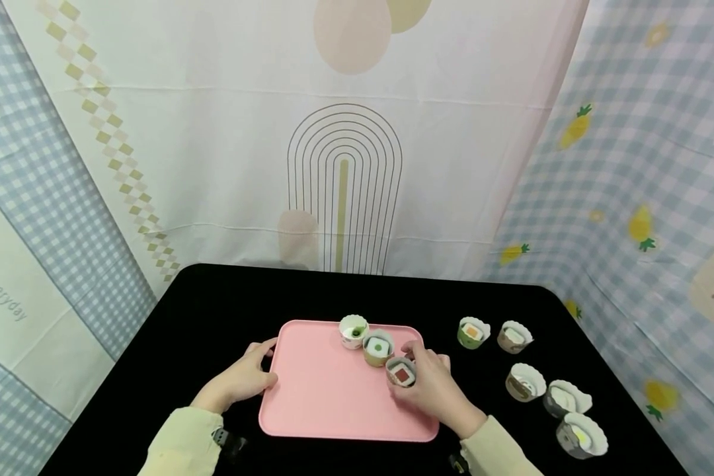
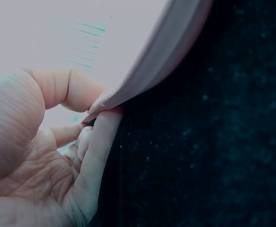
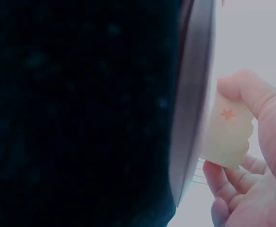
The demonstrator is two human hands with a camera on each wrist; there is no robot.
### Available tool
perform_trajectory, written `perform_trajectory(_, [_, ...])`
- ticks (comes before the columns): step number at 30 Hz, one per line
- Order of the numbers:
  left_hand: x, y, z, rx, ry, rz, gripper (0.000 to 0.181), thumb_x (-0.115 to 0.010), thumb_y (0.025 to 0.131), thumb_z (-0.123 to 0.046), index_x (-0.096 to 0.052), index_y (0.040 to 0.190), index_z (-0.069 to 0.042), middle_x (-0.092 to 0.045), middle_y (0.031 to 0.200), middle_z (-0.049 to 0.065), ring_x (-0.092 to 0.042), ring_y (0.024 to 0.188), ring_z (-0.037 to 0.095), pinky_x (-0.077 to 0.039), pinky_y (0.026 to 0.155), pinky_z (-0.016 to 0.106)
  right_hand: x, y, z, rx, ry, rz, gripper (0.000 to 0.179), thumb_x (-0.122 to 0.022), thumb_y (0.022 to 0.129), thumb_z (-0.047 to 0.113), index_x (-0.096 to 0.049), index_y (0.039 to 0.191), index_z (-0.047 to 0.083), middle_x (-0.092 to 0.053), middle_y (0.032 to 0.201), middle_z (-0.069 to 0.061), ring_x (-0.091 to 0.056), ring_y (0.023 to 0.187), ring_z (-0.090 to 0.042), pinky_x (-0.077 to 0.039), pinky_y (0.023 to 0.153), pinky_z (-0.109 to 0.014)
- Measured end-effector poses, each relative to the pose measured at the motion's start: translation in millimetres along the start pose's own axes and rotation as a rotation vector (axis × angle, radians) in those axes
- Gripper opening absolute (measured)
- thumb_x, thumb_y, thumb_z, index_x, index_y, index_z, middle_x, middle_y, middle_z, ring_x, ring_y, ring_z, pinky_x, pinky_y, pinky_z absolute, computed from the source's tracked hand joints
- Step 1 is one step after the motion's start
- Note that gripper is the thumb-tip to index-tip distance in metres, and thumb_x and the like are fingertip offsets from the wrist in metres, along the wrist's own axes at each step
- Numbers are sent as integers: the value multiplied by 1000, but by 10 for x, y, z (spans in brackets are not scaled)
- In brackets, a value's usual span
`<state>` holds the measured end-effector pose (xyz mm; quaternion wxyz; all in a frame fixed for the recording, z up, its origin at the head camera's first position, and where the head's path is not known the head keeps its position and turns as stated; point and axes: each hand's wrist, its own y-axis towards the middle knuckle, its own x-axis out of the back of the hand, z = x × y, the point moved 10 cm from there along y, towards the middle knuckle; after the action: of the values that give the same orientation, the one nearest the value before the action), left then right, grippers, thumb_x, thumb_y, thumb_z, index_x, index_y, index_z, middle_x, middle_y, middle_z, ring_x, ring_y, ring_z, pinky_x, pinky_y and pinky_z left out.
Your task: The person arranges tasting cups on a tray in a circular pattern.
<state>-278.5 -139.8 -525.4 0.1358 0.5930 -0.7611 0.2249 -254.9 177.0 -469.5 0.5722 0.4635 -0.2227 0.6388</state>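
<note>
My left hand [image 1: 242, 378] pinches the left rim of a pink tray [image 1: 321, 403], thumb above and fingers below the edge in the left wrist view. On the tray's right side my right hand [image 1: 433, 390] grips a small scalloped paper cup [image 1: 400, 374], thumb and fingers on opposite sides. Inside that cup sits a white block with a dark red square on top. The right wrist view shows a small star-like mark on the cup wall [image 3: 228, 130]. Just behind it stand a cup with a green-dotted white piece [image 1: 378, 348] and a white cup with a green item [image 1: 354, 332].
Right of the tray, several more paper cups stand on the black table [image 1: 226, 297]. These include a green one with an orange-topped piece [image 1: 473, 333], a brown one [image 1: 514, 338] and a grey one with yellow inside [image 1: 580, 436]. Patterned cloths [image 1: 214, 165] hang behind the table.
</note>
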Motion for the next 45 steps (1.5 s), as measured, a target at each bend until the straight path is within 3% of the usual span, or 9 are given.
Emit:
perform_trajectory(3, [-7,-7,-6,-3,-1,3,86,-61,68,3,-33,149,-5,-37,131,19,-59,72,19,-54,62,33,0,-29,-32,-13,43,18,63,-85,69,35,-54,119,11,-61,105,-1,-56,88,-12,-37,87,-38])
perform_trajectory(7, [-12,-15,-14,-3,-6,10,86,-60,68,3,-33,149,-5,-37,130,19,-59,72,20,-54,62,33,0,-91,-118,-84,184,77,61,-85,70,31,-55,119,10,-59,106,-2,-58,87,-12,-49,74,-31])
perform_trajectory(12, [-5,-10,-11,0,4,10,85,-62,68,3,-34,149,-6,-38,130,18,-57,72,20,-53,62,33,-12,-156,-222,-202,312,87,58,-85,72,27,-57,117,5,-60,98,-3,-59,81,-13,-51,67,-25])
perform_trajectory(17, [-13,-4,-12,-1,10,12,85,-62,69,3,-34,149,-5,-40,130,18,-55,76,20,-53,62,33,-74,-188,-222,-246,321,59,55,-83,73,27,-57,114,2,-60,93,-3,-59,77,-12,-50,63,-24])
perform_trajectory(27, [-24,-14,-11,-1,-6,16,85,-61,69,3,-33,149,-5,-38,131,19,-58,73,20,-54,63,33,-144,-169,-137,-212,255,33,44,-83,73,25,-59,103,4,-58,83,0,-54,71,-11,-46,61,-24])
perform_trajectory(36, [-2,-16,-23,0,-9,19,85,-60,70,3,-32,149,-5,-36,130,20,-59,72,20,-54,63,33,-182,-154,-119,-200,266,80,42,-82,73,18,-59,104,3,-57,84,0,-53,71,-12,-46,61,-25])
perform_trajectory(45, [-4,-3,-8,1,-16,13,85,-60,69,3,-33,149,-4,-37,130,20,-59,71,20,-54,63,34,-132,-279,-185,-234,376,157,49,-79,75,16,-57,114,-2,-61,97,-7,-60,86,-17,-51,72,-26])
